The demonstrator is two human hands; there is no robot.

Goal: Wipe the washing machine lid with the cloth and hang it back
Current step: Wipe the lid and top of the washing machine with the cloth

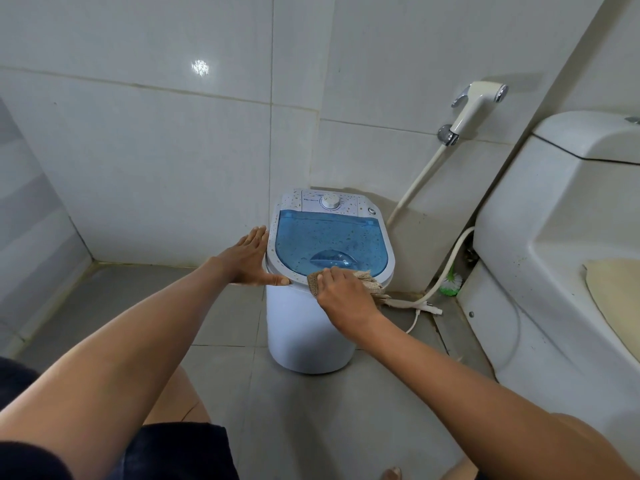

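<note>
A small white washing machine (304, 334) stands on the floor against the tiled wall. Its translucent blue lid (329, 242) is closed and speckled with brown dirt, as is the white control panel with a dial (330, 201). My left hand (249, 259) lies flat against the left rim of the machine, fingers straight, thumb along the front edge. My right hand (346, 296) holds a beige cloth (372, 285) pressed on the front right edge of the lid; most of the cloth is hidden under the hand.
A white toilet (561, 258) with its cistern stands close on the right. A bidet sprayer (478, 102) hangs on the wall with its hose running down. A green toilet brush (450, 284) and a cable lie on the grey floor (311, 427) between machine and toilet.
</note>
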